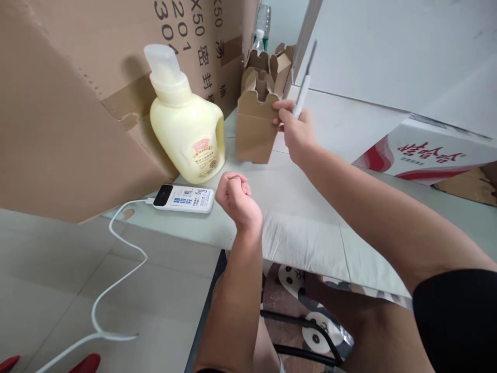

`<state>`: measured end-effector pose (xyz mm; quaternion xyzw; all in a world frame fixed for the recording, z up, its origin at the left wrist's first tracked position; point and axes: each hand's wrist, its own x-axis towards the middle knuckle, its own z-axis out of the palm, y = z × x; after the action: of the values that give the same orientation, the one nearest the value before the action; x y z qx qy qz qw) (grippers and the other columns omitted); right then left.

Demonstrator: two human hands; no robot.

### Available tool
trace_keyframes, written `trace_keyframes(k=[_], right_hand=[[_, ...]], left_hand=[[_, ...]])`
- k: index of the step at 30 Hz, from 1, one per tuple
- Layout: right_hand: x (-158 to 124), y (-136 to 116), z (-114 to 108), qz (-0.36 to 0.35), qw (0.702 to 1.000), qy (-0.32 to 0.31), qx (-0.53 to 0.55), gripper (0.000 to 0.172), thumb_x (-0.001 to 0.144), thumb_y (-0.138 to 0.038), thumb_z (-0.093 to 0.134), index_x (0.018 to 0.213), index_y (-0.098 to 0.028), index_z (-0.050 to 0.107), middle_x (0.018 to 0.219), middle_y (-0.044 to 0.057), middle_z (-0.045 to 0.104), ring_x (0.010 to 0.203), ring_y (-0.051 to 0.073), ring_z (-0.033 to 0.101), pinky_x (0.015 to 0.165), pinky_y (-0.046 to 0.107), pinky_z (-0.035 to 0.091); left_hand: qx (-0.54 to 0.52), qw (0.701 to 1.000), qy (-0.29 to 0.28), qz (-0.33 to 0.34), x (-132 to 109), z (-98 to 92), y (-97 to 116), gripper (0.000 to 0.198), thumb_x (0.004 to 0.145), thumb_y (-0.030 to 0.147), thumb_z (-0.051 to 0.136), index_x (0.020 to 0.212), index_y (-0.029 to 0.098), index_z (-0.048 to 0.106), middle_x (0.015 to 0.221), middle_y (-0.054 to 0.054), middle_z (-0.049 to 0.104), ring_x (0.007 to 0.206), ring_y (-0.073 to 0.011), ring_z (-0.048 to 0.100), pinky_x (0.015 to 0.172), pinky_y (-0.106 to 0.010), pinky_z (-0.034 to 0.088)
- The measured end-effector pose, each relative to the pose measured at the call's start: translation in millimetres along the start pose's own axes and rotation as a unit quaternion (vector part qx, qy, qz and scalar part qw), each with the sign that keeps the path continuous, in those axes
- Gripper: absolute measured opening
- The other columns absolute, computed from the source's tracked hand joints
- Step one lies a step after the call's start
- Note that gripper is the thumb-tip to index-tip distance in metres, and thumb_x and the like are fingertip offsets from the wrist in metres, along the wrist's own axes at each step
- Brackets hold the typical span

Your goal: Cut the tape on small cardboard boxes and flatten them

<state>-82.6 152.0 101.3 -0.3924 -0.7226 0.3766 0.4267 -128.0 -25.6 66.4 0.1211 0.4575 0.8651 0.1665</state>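
My right hand (pixel 297 129) is closed around a slim white-handled tool with a thin grey tip (pixel 303 90), which points up and away. Its fingertips touch the right side of a small brown cardboard box (pixel 256 132) with notched top edges, standing upright. My left hand (pixel 238 202) is curled into a fist just above the table, in front of that box; nothing shows in it. To its left lies a white power bank (pixel 186 199) with a dark display and a plugged-in white cable (pixel 142 254). Behind the power bank stands a pale yellow jug-shaped bottle (pixel 186 124).
A large printed carton (pixel 116 67) leans at the left. Another small notched cardboard box (pixel 282 65) and clear plastic bottles (pixel 259 41) stand at the back. On the right is a red-and-white box (pixel 435 150). The pale tabletop (pixel 306 207) has its front edge near my forearms.
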Motion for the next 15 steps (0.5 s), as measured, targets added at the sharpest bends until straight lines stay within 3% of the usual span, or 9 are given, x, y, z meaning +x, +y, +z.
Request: trace_keyframes(k=[5,9,11,13,15], right_hand=[[-106.1,-18.1,-76.5,-0.026,0.995,0.061,0.072,0.015,0.091,-0.031,0.056,0.094,-0.023,0.068,0.106,0.006,0.068,0.088,0.018,0.069,0.086,0.036,0.058],[-196.0,-16.6,-132.5,-0.021,0.989,0.125,0.077,0.012,0.081,-0.029,0.063,0.071,-0.026,0.069,0.086,0.008,0.068,0.073,0.022,0.065,0.068,0.039,0.055],[-228.6,-10.3,-153.5,0.015,0.984,0.160,0.083,0.022,0.080,-0.028,0.062,0.059,-0.027,0.067,0.068,0.008,0.062,0.069,0.024,0.064,0.061,0.040,0.052],[-249.9,-5.4,-170.4,0.042,0.982,0.169,0.077,0.027,0.080,-0.029,0.061,0.053,-0.028,0.067,0.061,0.009,0.060,0.065,0.026,0.063,0.055,0.040,0.048],[-261.2,-4.4,-184.9,0.042,0.986,0.151,0.063,0.028,0.080,-0.031,0.062,0.053,-0.029,0.068,0.061,0.009,0.063,0.060,0.026,0.062,0.052,0.041,0.048]], left_hand=[[0.003,0.998,-0.010,0.064,-3.9,5.0,-3.8,0.017,0.073,0.020,0.050,0.056,0.021,0.048,0.053,0.004,0.034,0.051,-0.0096,0.037,0.052,-0.025,0.029],[0.038,0.991,-0.052,0.118,-13.1,9.2,-10.4,0.014,0.082,0.020,0.049,0.069,0.021,0.055,0.063,0.003,0.041,0.060,-0.0123,0.044,0.062,-0.026,0.039],[0.081,0.980,-0.098,0.155,-20.1,13.3,-12.8,0.015,0.085,0.023,0.049,0.084,0.021,0.064,0.074,0.000,0.049,0.072,-0.0147,0.051,0.072,-0.027,0.046],[0.141,0.952,-0.168,0.211,-27.1,19.3,-14.4,0.024,0.087,0.029,0.050,0.096,0.022,0.070,0.095,-0.004,0.056,0.096,-0.0186,0.057,0.091,-0.032,0.050],[0.200,0.915,-0.242,0.252,-32.8,26.6,-16.3,0.029,0.089,0.038,0.051,0.090,0.022,0.075,0.116,-0.008,0.054,0.121,-0.0233,0.052,0.109,-0.038,0.045]])
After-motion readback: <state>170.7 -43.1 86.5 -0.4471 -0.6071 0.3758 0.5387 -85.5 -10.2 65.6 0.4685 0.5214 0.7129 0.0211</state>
